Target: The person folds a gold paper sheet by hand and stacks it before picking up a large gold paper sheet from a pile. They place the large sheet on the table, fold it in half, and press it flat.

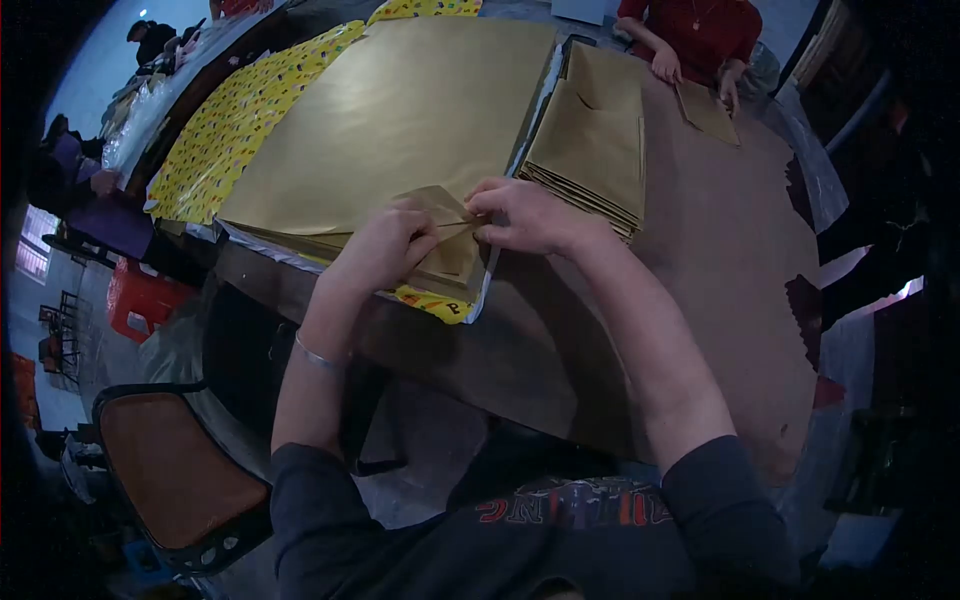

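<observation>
At the near corner of the large brown paper stack (400, 110), the right hand (525, 215) pinches the edge of a folded paper piece (440, 205) between thumb and nearly closed fingers, while the left hand (380, 245) curls its fingers half shut against the piece; whether they grip or merely press, I cannot tell. Smooth and sharply creased, the piece lies on the stack, both backs of the hands upward, forearms converging. Right of the stack, flat rectangular envelopes (590, 140) lie piled on the table (720, 250).
</observation>
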`<state>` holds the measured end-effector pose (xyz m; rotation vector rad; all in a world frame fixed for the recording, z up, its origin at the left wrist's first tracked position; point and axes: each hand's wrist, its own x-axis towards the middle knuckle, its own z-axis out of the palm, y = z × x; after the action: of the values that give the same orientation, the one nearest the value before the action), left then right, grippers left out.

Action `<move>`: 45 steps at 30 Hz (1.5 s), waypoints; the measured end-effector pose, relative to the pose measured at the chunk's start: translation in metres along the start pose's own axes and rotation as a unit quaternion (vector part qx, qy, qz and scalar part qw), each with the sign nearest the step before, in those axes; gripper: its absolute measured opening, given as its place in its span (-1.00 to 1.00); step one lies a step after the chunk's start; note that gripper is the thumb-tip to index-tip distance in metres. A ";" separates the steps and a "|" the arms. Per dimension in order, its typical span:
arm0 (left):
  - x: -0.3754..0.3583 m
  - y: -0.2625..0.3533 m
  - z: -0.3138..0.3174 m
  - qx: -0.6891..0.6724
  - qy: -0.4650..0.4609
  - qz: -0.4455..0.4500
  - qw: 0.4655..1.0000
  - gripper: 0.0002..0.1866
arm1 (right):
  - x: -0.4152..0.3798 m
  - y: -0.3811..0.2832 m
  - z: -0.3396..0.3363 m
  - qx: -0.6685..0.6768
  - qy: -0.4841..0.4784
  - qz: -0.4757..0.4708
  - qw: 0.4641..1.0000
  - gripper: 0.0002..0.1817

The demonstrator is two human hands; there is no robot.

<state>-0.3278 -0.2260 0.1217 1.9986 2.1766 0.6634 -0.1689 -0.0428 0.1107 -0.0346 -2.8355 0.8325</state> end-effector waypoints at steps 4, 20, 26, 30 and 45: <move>-0.001 0.001 0.000 -0.006 0.005 -0.014 1.000 -0.85 | 0.004 -0.008 0.007 -0.002 0.026 0.022 0.999 -0.73; -0.003 0.003 -0.004 -0.011 -0.010 0.038 0.999 -0.80 | 0.014 -0.008 0.009 -0.026 0.098 0.088 0.991 -0.75; 0.001 -0.003 -0.001 0.008 -0.009 0.050 0.999 -0.87 | 0.013 0.001 0.005 -0.017 0.075 0.041 0.996 -0.75; 0.000 -0.001 -0.002 0.018 -0.006 0.038 0.999 -0.87 | 0.010 0.008 0.001 0.013 0.026 0.037 0.999 -0.74; 0.000 -0.003 -0.001 0.005 0.001 0.022 1.000 -0.85 | 0.004 0.002 -0.011 0.032 -0.055 0.041 0.997 -0.58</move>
<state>-0.3309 -0.2266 0.1210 2.0585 2.1472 0.6616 -0.1711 -0.0350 0.1193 -0.1003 -2.9256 0.9716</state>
